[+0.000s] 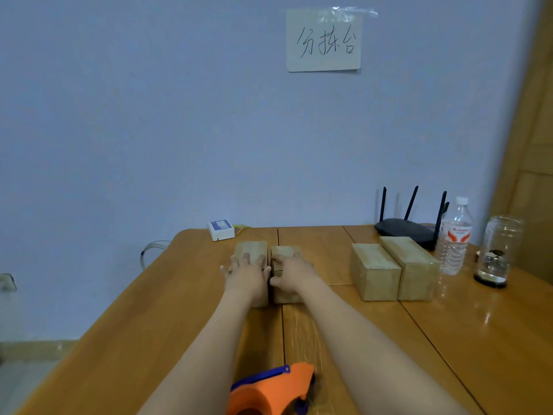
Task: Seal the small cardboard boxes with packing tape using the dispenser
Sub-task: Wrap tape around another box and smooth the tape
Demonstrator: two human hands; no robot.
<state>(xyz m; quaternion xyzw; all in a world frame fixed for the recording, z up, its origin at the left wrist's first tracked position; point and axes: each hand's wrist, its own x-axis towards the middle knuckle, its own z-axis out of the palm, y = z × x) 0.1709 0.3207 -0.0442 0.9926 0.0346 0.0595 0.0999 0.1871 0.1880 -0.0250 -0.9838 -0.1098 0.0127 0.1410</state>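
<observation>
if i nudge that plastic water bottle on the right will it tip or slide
Probably tip. The water bottle stands tall and narrow, so a push near the cap would likely topple it. It looks clear and mostly empty, hence light. It stands close beside the cardboard box, which might stop a fall that way.

A single wide-angle camera, worn on the person's head, looks forward and slightly down along the wooden table [374, 348] toward its far edge and the pale wall [149, 115] behind. Both forearms reach away from it; the table's near edge lies below the picture.
</observation>
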